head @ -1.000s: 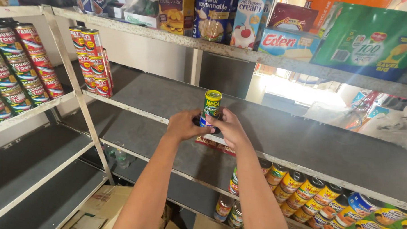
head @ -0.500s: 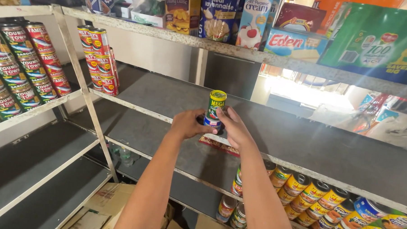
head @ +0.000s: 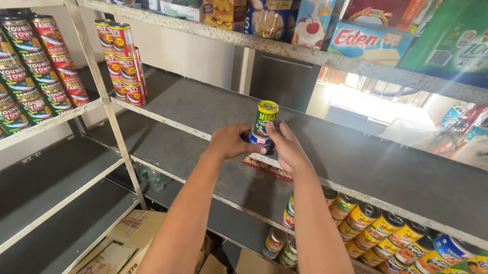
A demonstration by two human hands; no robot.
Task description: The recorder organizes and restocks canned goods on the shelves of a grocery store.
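Unchanged since earlier: both hands hold the can stack at the shelf's front edge.
Left hand (head: 230, 143) and right hand (head: 287, 149) clasp stacked cans (head: 264, 128) upright; bare shelf (head: 372, 168) lies open behind and beside.

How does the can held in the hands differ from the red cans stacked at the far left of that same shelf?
The held can has a green label and yellow top; the stacked red cans have red labels. The held can sits between both hands, the left hand and right hand, above the shelf; the red cans stand untouched in a pile several cans high. Both are upright, small, round tins.
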